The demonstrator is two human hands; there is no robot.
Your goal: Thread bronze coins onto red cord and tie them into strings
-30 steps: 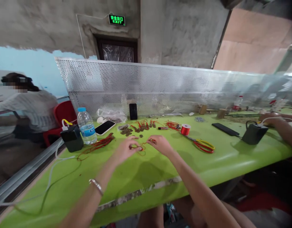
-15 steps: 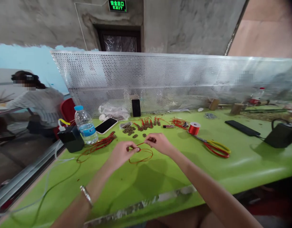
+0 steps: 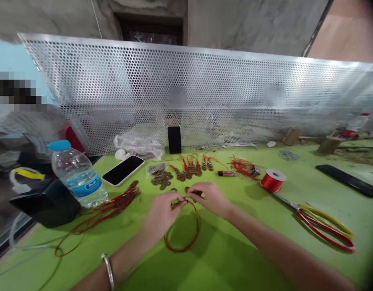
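Note:
My left hand and my right hand meet over the middle of the green table. Both pinch a thin red cord, whose loop hangs below the fingertips. The exact point where the fingers grip is partly hidden. Just beyond the hands lie loose round coins with holes. Behind them is a row of coins strung on red cord. To the left, a bundle of red cords rests on the table.
Scissors and a spool of red ribbon lie on the right. A lighter is near tangled red threads. Leftward stand a water bottle, a black box and a phone. A perforated metal screen runs behind.
My view has moved closer and lower to the table. My hands have come nearer together, and the cord's loop now hangs down larger and rounder below them.

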